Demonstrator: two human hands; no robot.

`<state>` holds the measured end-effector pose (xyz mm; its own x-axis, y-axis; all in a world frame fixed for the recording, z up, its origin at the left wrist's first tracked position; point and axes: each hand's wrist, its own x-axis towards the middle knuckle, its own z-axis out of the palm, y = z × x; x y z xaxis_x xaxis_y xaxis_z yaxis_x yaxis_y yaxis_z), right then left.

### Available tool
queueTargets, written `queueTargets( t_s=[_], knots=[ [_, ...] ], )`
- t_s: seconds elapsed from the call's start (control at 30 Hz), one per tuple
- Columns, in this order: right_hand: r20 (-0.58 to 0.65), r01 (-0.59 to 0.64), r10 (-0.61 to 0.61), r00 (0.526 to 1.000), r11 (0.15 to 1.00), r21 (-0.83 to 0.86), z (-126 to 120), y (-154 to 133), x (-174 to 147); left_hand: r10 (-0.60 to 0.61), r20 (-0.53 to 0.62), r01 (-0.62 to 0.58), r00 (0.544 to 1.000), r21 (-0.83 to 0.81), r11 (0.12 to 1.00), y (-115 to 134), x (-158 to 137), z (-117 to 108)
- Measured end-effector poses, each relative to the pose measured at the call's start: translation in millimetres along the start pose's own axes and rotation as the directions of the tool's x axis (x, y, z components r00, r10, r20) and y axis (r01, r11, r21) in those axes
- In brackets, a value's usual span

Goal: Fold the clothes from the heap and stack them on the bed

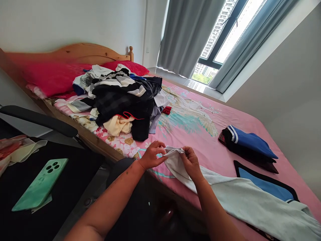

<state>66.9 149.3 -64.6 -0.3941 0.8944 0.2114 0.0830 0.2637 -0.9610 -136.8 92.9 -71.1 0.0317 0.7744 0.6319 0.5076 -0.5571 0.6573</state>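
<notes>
A light grey garment [233, 185] stretches along the near edge of the bed, one end raised off it. My left hand [152, 155] pinches the left side of that raised end, thumb and fingers closed on its edge. On the other side of the same opening, my right hand [191, 163] grips the fabric between thumb and fingers. The far end of the garment lies at the lower right, with a dark stripe near it; my right forearm hides part of its length. I cannot tell from its shape exactly what kind of garment it is.
A heap of mixed clothes [120, 97] covers the bed's left part, before red pillows [50, 78]. Folded clothes [250, 142] and a blue, black-edged piece [267, 182] lie on the pink sheet [190, 134]. A green phone [41, 184] rests on a black chair [75, 167].
</notes>
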Motion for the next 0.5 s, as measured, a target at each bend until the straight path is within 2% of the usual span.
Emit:
queueTargets(
  t_s=[0.07,0.17,0.23,0.3,0.37,0.4,0.5],
  knots=[
    [0.025,0.006,-0.006,1.0,1.0,-0.022,-1,-2,-1,0.066,0.022,-0.066,0.998,0.009,0.998,2,0,-1],
    [0.061,0.035,-0.032,0.998,0.998,-0.06,-3,-7,-2,0.042,0.079,-0.039,0.996,-0.051,0.998,1,-1,2],
    [0.041,0.054,-0.05,0.998,0.994,-0.1,-3,-12,-3,-0.068,0.07,0.073,0.995,-0.086,0.994,-2,-2,5],
    [-0.009,0.052,-0.054,0.998,0.988,-0.145,0,-16,-3,-0.233,0.031,0.235,0.972,-0.085,0.968,-4,-3,7],
    [-0.034,0.042,-0.049,0.998,0.983,-0.18,5,-20,-3,-0.319,0.002,0.318,0.948,-0.064,0.946,-4,-2,5],
    [-0.025,0.043,-0.049,0.999,0.979,-0.2,8,-21,-3,-0.304,-0.001,0.303,0.953,-0.058,0.951,-3,-2,3],
    [0.072,0.099,-0.08,0.994,0.947,-0.306,19,-23,-2,-0.158,0.017,0.159,0.987,-0.068,0.985,3,1,-3]
  ],
)
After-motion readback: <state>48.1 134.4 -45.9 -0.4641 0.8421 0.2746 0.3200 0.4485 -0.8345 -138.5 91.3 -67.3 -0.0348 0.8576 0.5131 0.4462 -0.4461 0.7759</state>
